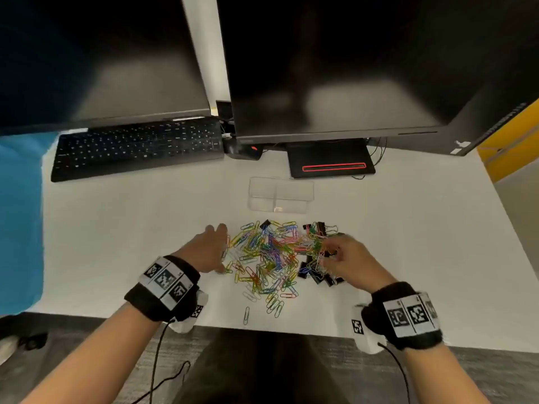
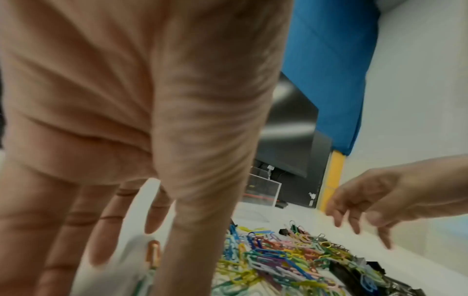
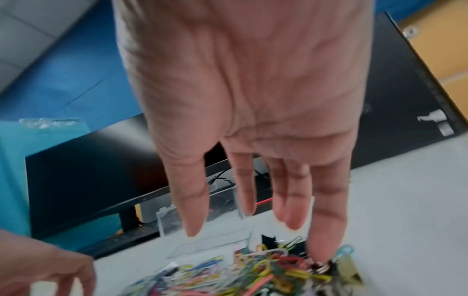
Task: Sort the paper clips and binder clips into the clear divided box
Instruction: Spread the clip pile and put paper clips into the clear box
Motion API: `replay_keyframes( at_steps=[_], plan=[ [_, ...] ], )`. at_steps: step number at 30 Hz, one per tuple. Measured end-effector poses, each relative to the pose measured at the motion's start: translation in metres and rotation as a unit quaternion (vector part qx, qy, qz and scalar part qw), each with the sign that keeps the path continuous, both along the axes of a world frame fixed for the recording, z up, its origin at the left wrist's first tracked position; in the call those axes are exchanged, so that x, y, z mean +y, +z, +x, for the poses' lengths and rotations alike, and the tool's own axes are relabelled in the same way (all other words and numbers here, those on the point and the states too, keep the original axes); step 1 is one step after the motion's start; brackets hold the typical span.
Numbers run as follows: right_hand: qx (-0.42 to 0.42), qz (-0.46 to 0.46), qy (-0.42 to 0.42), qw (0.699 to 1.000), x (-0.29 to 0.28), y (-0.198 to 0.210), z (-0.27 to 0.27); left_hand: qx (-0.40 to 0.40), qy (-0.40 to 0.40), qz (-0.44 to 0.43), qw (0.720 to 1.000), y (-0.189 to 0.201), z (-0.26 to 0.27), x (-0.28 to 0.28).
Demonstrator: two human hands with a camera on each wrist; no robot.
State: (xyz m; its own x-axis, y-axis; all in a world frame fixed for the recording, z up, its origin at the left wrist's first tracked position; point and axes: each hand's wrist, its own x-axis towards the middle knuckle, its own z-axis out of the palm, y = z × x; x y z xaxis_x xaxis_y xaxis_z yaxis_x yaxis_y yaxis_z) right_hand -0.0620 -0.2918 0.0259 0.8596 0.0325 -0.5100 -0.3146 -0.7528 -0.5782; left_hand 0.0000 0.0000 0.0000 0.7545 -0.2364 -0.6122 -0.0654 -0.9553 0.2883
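A pile of coloured paper clips (image 1: pixel 262 258) lies on the white desk (image 1: pixel 116 243), with black binder clips (image 1: pixel 309 272) mixed into its right side. The clear divided box (image 1: pixel 281 195) stands just behind the pile and looks empty. My left hand (image 1: pixel 223 249) rests at the pile's left edge with fingers straight and spread; in the left wrist view my left hand (image 2: pixel 131 246) has an orange paper clip (image 2: pixel 153 252) lying under it. My right hand (image 1: pixel 329 252) hovers over the binder clips; in the right wrist view my right hand (image 3: pixel 253 230) has straight fingers, the little finger touching the pile (image 3: pixel 266 268).
A black keyboard (image 1: pixel 137 147) lies back left, a mouse (image 1: pixel 245 151) beside it, and two dark monitors (image 1: pixel 335 68) stand behind the box on a black base (image 1: pixel 331 161). One stray paper clip (image 1: pixel 246 314) lies near the desk's front edge. A blue partition (image 1: pixel 20 214) borders the left.
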Motion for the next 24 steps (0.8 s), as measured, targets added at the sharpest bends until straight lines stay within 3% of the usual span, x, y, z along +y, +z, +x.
replay_keyframes(
  at_steps=[3, 6, 11, 15, 18, 24],
  plan=[
    [-0.062, -0.076, -0.028, 0.995, -0.010, -0.014, 0.013, 0.012, -0.010, 0.012, 1.000, -0.013, -0.002, -0.007],
    [-0.028, -0.117, -0.022, 0.992, -0.016, -0.022, 0.016, -0.010, -0.066, 0.018, 0.998, -0.022, -0.005, -0.021],
    [-0.010, -0.122, 0.060, 0.991, -0.002, -0.037, 0.011, -0.017, -0.181, -0.030, 0.983, -0.022, -0.006, -0.046],
    [-0.039, -0.097, 0.103, 0.989, 0.015, -0.027, 0.005, -0.029, -0.159, -0.071, 0.984, -0.009, -0.015, -0.047],
    [-0.094, -0.113, 0.117, 0.982, 0.029, -0.019, 0.006, -0.072, -0.174, -0.009, 0.982, -0.003, -0.036, -0.035],
    [-0.107, -0.135, 0.177, 0.969, 0.071, -0.018, 0.010, -0.124, -0.230, 0.137, 0.955, -0.022, -0.064, -0.039]
  ],
)
